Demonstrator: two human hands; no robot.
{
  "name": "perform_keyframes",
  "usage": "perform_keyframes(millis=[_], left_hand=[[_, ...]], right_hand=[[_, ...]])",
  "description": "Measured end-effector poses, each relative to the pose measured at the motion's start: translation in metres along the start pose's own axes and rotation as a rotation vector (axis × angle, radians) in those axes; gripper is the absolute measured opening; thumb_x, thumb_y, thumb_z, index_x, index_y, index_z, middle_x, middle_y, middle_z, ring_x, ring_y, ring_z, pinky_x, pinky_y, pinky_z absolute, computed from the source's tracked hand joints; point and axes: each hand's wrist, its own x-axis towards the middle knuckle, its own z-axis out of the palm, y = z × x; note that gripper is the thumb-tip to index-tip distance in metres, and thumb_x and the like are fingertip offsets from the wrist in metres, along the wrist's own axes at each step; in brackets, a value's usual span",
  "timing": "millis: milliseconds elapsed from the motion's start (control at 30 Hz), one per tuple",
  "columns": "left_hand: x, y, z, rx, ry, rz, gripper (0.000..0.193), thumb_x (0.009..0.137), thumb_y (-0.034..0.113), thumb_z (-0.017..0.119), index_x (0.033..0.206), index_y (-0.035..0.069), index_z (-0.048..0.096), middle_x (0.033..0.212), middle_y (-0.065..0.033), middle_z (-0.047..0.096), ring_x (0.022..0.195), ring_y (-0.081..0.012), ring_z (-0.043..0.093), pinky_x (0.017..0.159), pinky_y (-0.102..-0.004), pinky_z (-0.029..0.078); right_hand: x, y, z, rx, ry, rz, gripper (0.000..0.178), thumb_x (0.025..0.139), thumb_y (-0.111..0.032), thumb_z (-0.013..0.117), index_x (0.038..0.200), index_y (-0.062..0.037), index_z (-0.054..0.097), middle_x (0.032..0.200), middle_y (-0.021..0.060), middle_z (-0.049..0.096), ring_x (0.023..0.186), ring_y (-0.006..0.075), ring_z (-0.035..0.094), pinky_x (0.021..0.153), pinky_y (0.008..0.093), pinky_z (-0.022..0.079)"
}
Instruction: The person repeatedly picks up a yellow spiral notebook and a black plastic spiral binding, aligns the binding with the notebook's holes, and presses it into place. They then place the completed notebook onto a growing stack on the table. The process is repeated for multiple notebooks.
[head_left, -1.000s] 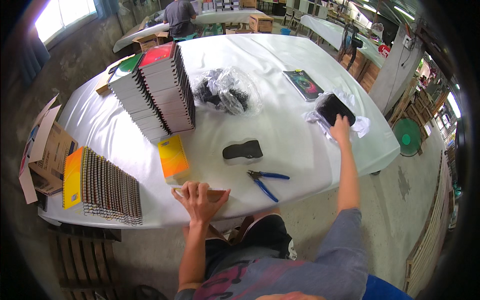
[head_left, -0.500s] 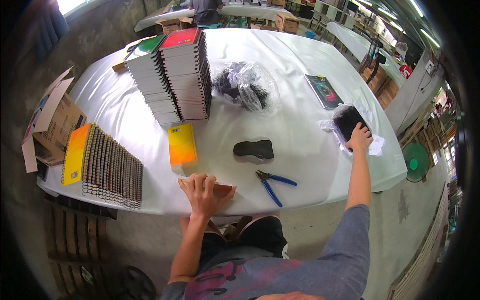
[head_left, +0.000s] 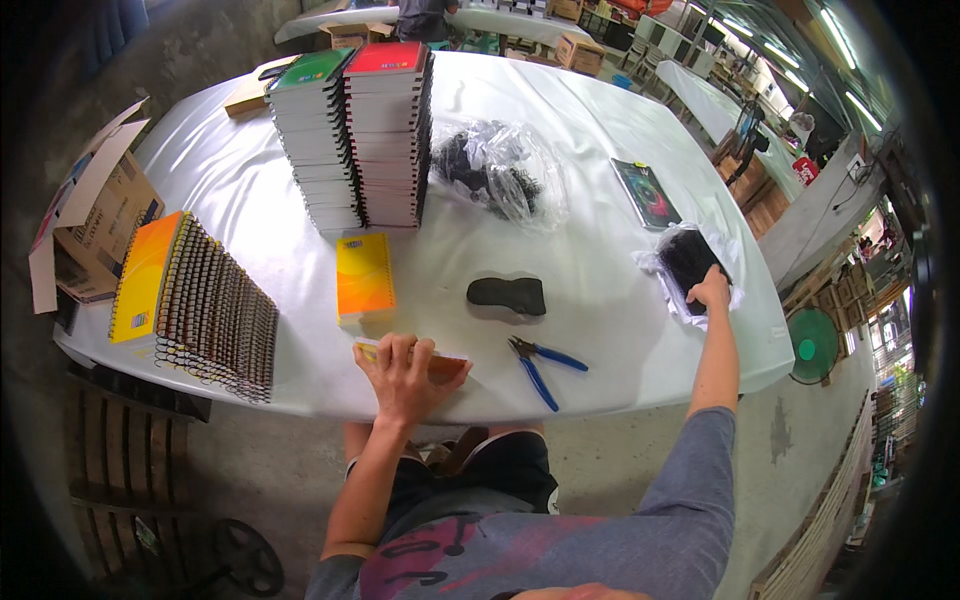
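My left hand (head_left: 405, 380) is closed round a small notebook with an orange-and-yellow cover (head_left: 446, 370), held on edge at the table's near side. Just beyond it lies a short stack of yellow-orange notebooks (head_left: 364, 275). At the right, the bent fingers of my right hand (head_left: 710, 292) rest at the near edge of a black bundle (head_left: 688, 258) in crumpled white wrapping (head_left: 650, 264). Whatever its fingertips pinch is too small to make out. Between the hands lie blue-handled cutters (head_left: 545, 370), jaws apart, and a flat black shoe-sole-shaped piece (head_left: 507, 295).
Tall stacks of green-covered (head_left: 315, 150) and red-covered spiral notebooks (head_left: 390, 140) stand at the back left. A row of yellow spiral notebooks (head_left: 200, 305) sits by an open carton (head_left: 105, 225). Behind are a clear bag of black coils (head_left: 500, 175) and a dark-covered notebook (head_left: 647, 193).
My right hand has drawn its fingers in from across the black bundle to its near edge. The left hand still holds its notebook in about the same place. The view has shifted slightly.
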Motion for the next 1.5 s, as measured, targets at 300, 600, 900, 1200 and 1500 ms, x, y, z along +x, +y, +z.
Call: perform_keyframes(millis=[300, 600, 900, 1200, 1500], left_hand=[[0.001, 0.000, -0.002, 0.023, -0.018, 0.021, 0.053, 0.057, 0.047, 0.079, 0.088, 0.015, 0.049, 0.093, -0.0047, 0.047, 0.092, -0.0236, 0.046, 0.085, -0.0531, 0.027], [0.001, 0.000, -0.002, 0.030, -0.017, 0.025, 0.054, 0.056, 0.048, 0.080, 0.088, 0.016, 0.050, 0.095, -0.0043, 0.047, 0.094, -0.0240, 0.045, 0.084, -0.0508, 0.029], [0.001, 0.002, -0.003, 0.054, -0.015, 0.025, 0.055, 0.057, 0.047, 0.079, 0.090, 0.016, 0.049, 0.098, -0.0048, 0.046, 0.097, -0.0242, 0.044, 0.083, -0.0513, 0.028], [0.001, 0.003, 0.000, 0.053, -0.037, 0.010, 0.055, 0.055, 0.046, 0.079, 0.090, 0.016, 0.049, 0.104, -0.0055, 0.045, 0.104, -0.0245, 0.042, 0.087, -0.0514, 0.028], [-0.002, 0.002, -0.001, 0.008, 0.011, -0.002, 0.048, 0.051, 0.042, 0.078, 0.083, 0.018, 0.051, 0.099, -0.0034, 0.047, 0.100, -0.0256, 0.041, 0.087, -0.0522, 0.027]], right_hand=[[-0.010, -0.002, -0.029, 0.131, 0.138, -0.175, 0.053, 0.070, -0.018, 0.073, 0.118, -0.0105, 0.053, 0.114, 0.0150, 0.060, 0.108, 0.0336, 0.055, 0.090, 0.0430, 0.046], [-0.090, -0.042, -0.034, -0.143, -0.152, -0.382, 0.100, 0.059, -0.042, 0.081, 0.140, -0.0162, 0.029, 0.129, 0.0151, 0.049, 0.117, 0.0342, 0.049, 0.093, 0.0551, 0.040], [-0.146, -0.068, 0.002, -0.006, -0.163, -0.393, 0.081, 0.063, -0.036, 0.076, 0.132, -0.0171, 0.039, 0.128, 0.0158, 0.043, 0.123, 0.0353, 0.038, 0.095, 0.0589, 0.032], [-0.083, -0.075, 0.052, 0.157, 0.297, -0.548, 0.043, 0.078, -0.004, 0.055, 0.119, -0.0107, 0.049, 0.106, 0.0201, 0.057, 0.100, 0.0366, 0.056, 0.083, 0.0461, 0.047], [-0.087, -0.077, -0.003, 0.092, 0.335, -0.483, 0.042, 0.078, -0.006, 0.053, 0.119, -0.0105, 0.048, 0.101, 0.0157, 0.061, 0.096, 0.0339, 0.060, 0.079, 0.0502, 0.046]])
